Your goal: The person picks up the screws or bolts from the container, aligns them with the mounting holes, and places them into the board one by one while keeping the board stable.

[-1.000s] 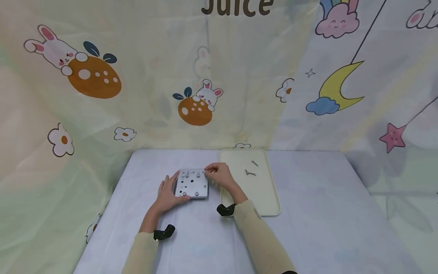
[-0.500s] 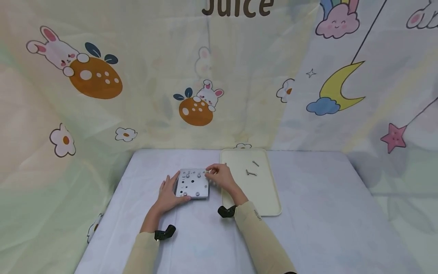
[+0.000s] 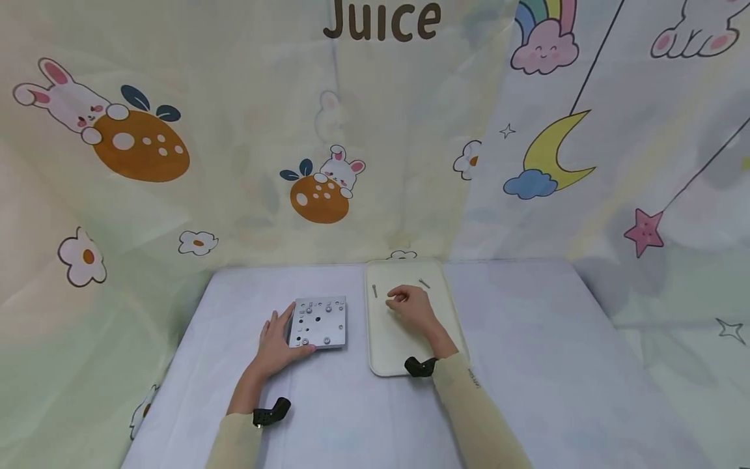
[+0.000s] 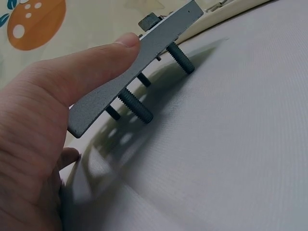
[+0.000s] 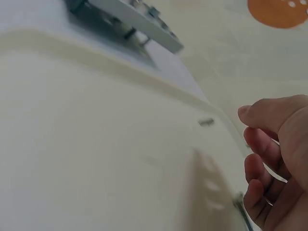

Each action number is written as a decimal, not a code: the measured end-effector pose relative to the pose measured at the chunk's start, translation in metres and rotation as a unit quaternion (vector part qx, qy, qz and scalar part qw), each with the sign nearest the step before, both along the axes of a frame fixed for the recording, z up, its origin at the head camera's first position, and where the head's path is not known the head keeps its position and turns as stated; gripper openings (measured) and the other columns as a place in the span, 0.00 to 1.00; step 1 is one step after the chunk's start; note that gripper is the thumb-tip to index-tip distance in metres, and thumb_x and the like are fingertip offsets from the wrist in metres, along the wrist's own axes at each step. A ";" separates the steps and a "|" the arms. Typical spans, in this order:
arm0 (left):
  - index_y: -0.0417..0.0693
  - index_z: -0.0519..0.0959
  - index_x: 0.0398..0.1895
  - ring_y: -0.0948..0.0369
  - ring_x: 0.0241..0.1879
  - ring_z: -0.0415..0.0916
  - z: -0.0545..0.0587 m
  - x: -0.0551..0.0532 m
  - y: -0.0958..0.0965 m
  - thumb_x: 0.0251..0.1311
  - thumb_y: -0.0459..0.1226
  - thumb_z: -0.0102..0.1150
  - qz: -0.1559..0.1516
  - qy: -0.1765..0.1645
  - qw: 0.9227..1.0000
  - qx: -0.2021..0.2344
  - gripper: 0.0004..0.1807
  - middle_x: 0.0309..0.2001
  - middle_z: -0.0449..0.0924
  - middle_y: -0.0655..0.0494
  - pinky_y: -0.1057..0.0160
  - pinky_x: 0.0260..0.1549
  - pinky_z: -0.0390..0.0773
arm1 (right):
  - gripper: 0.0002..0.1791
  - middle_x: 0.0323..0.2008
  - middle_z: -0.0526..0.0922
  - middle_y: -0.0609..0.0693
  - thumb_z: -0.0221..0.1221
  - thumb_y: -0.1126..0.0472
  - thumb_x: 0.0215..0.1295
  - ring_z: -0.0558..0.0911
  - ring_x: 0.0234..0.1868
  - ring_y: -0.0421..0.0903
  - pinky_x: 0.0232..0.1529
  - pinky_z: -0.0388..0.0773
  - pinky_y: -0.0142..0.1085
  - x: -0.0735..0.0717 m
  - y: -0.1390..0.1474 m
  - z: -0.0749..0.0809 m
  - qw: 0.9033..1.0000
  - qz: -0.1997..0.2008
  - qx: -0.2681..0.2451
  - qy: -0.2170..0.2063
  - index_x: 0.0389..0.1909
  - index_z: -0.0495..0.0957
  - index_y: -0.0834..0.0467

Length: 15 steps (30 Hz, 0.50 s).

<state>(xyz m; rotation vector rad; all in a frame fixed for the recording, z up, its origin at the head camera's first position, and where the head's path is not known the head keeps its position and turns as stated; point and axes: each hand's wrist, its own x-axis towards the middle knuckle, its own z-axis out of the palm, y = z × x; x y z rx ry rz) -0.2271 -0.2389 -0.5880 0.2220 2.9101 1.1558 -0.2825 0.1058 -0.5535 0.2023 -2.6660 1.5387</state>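
Note:
A square silver metal plate (image 3: 328, 324) with holes and several bolts set in it is at the table's left half. My left hand (image 3: 278, 348) grips it, thumb along the near edge and fingers at the left side. In the left wrist view, threaded bolts (image 4: 136, 106) stick out below the plate (image 4: 108, 86), which stands off the cloth. Above the cream tray (image 3: 387, 361) hovers my right hand (image 3: 415, 309), its fingers loosely bent and nothing visible between them. Loose bolts lie near it, one bolt (image 3: 375, 291) to its left and another bolt (image 3: 424, 283) beyond it.
The tray lies right of the plate, with a low raised rim. White cloth (image 3: 515, 365) covers the table. A printed curtain (image 3: 246, 130) hangs behind the far edge. Each wrist wears a black camera (image 3: 271, 412).
My right hand has left the plate's right far corner and moved right, over the tray. My left hand stays on the plate. The head view has shifted slightly.

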 end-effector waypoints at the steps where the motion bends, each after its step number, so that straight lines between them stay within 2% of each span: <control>1: 0.51 0.48 0.78 0.37 0.73 0.32 -0.001 0.000 0.000 0.36 0.64 0.73 0.000 0.005 1.000 0.001 0.67 0.74 0.51 0.40 0.42 0.70 0.32 | 0.07 0.25 0.81 0.46 0.68 0.64 0.57 0.77 0.28 0.43 0.30 0.75 0.34 0.001 0.007 0.002 1.000 -0.008 0.004 0.008 0.36 0.85 0.60; 4: 0.51 0.48 0.78 0.36 0.73 0.32 -0.001 0.001 0.000 0.37 0.64 0.72 0.001 0.005 1.000 0.000 0.66 0.74 0.51 0.40 0.42 0.70 0.32 | 0.07 0.26 0.81 0.48 0.68 0.64 0.57 0.78 0.29 0.45 0.30 0.76 0.35 0.002 0.029 0.004 0.999 -0.030 0.021 0.019 0.36 0.85 0.61; 8: 0.51 0.47 0.78 0.37 0.73 0.31 -0.002 0.004 0.000 0.36 0.64 0.73 0.007 -0.015 1.000 -0.007 0.67 0.74 0.49 0.39 0.42 0.70 0.31 | 0.08 0.28 0.82 0.49 0.67 0.64 0.59 0.79 0.31 0.46 0.30 0.75 0.35 0.008 0.052 0.002 0.997 -0.058 0.042 -0.004 0.38 0.85 0.62; 12: 0.52 0.47 0.78 0.37 0.73 0.30 0.002 0.004 -0.002 0.37 0.65 0.72 0.004 -0.014 1.000 -0.002 0.67 0.75 0.48 0.38 0.42 0.70 0.32 | 0.09 0.29 0.82 0.51 0.66 0.64 0.59 0.79 0.31 0.47 0.30 0.75 0.35 0.010 0.065 0.001 0.995 -0.091 0.032 -0.012 0.40 0.84 0.64; 15: 0.52 0.47 0.78 0.37 0.73 0.31 -0.001 0.004 0.000 0.38 0.63 0.73 0.000 -0.005 1.000 0.002 0.66 0.74 0.49 0.38 0.42 0.69 0.32 | 0.10 0.30 0.82 0.52 0.66 0.65 0.59 0.78 0.30 0.47 0.29 0.75 0.35 0.013 0.073 -0.005 0.994 -0.105 0.024 -0.019 0.40 0.84 0.64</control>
